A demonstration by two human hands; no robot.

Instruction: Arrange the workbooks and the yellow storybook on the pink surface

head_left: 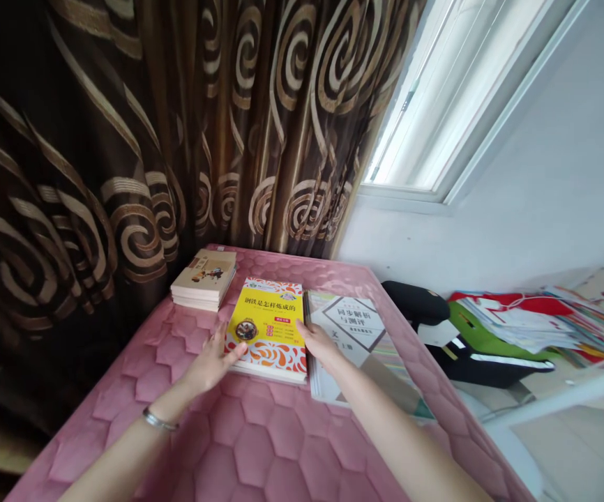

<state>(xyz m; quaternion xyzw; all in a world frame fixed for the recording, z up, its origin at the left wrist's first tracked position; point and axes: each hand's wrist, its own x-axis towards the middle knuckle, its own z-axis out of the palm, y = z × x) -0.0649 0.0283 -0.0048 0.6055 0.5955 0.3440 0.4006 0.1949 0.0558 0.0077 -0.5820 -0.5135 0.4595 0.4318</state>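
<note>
A yellow book [268, 317] with orange-and-white patterned bands and Chinese lettering lies flat on a pink quilted cover, possibly on top of another book. My left hand [215, 359] is at its lower left edge, the thumb on the cover and the fingers along the side. At the right edge, my right hand [319, 344] grips the book with its fingertips; part of those fingers is hidden. To the right, partly under my right forearm, lies a stack of grey-and-white workbooks [354, 317]. A small stack of tan books [208, 275] sits at the back left.
The pink quilted surface [252, 432] reaches back to a brown curtain [260, 125] with swirl patterns. On the right are a white wall and a window [417, 104]. Beyond the quilt's right edge are a black-and-green bag [469, 331] and piles of papers [522, 324].
</note>
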